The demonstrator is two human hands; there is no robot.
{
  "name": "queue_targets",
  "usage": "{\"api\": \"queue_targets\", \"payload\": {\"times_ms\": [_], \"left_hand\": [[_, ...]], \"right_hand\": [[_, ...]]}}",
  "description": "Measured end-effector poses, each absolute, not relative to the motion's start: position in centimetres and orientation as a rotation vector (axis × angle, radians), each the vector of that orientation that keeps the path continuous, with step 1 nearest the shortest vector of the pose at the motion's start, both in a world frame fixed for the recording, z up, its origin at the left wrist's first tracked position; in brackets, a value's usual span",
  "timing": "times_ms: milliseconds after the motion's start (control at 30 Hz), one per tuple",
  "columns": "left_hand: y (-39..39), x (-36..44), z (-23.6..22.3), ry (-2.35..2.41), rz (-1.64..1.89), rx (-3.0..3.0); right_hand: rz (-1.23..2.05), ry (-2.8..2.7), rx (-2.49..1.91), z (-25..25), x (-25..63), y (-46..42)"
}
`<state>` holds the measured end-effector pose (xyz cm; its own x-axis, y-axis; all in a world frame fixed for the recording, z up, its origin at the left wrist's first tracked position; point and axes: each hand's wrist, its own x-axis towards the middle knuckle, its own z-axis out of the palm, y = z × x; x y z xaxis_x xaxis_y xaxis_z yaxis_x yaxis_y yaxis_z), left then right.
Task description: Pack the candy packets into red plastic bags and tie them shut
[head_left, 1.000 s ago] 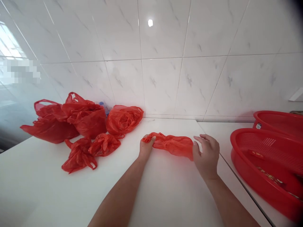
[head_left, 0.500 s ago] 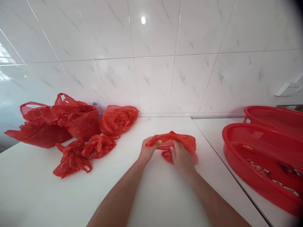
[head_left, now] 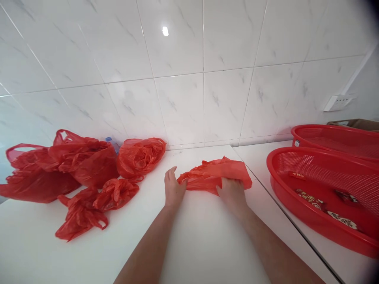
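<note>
A red plastic bag (head_left: 214,171) is spread out over the middle of the white table. At its left end is my left hand (head_left: 174,190), fingers raised and apart, the thumb touching the bag's edge. My right hand (head_left: 233,194) grips the bag's near edge towards its right end. Red film covers the right fingertips, while the thumb shows in front. Two small crumpled red bags, one a knotted bundle (head_left: 81,215) and the other a loose bundle (head_left: 117,194), lie to the left of my hands.
Fuller red bags (head_left: 91,165) and a rounded red bag (head_left: 141,157) stand at the back left, a blue-capped bottle (head_left: 112,144) behind. On the right, a red perforated basket (head_left: 275,177) holds several small packets; another red basket (head_left: 299,138) is behind it. A tiled wall (head_left: 183,106) closes the back.
The red bag has been stretched wider and flatter. My left fingers have come off it and spread. My right hand has moved slightly, its fingers now under the film. The view has shifted right.
</note>
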<state>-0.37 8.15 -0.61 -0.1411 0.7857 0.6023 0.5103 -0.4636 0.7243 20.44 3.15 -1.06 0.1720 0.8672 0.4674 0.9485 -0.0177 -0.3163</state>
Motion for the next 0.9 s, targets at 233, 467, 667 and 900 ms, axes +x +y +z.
{"api": "queue_targets", "payload": {"times_ms": [233, 467, 667, 900], "left_hand": [[4.2, 3.3, -0.2, 0.811, 1.349, 2.653], [5.4, 3.8, -0.6, 1.256, 1.094, 2.659], [6.9, 1.1, -0.3, 1.842, 1.079, 2.586], [5.5, 2.4, 0.0, 1.790, 1.110, 2.711]], "right_hand": [[0.035, -1.984, -1.775, -1.9, 19.3, 3.3], [0.201, -2.140, -1.666, -0.5, 19.7, 2.4], [0.203, -1.898, -1.930, 0.6, 20.9, 2.1], [0.007, -1.783, -2.107, 0.0, 21.5, 2.5]]}}
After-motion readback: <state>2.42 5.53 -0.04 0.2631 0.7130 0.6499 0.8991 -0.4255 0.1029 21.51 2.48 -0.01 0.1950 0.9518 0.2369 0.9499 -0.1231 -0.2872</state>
